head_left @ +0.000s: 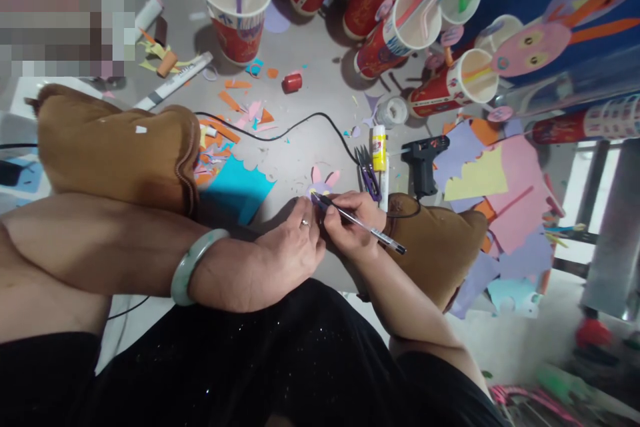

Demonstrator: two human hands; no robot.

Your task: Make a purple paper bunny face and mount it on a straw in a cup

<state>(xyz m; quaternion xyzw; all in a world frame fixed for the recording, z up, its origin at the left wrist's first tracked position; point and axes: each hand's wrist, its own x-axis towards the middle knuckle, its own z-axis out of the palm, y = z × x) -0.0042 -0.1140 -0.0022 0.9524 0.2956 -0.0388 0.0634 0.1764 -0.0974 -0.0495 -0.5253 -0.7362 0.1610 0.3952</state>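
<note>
Down on the scrap-strewn grey floor (320,90), right hand (350,227) grips pen (363,225); left hand (293,250) pinches cutout (323,181).

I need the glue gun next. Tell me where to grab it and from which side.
Probably take the black glue gun by its handle, the part pointing toward you, coming from above. It lies flat on the grey floor, nozzle toward the white glue bottle, with open floor around the handle.

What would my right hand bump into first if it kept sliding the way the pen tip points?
Probably the small pink-eared paper cutout, just ahead of the pen in the right hand; beyond it lies the black cord. Depth is uncertain.
</note>
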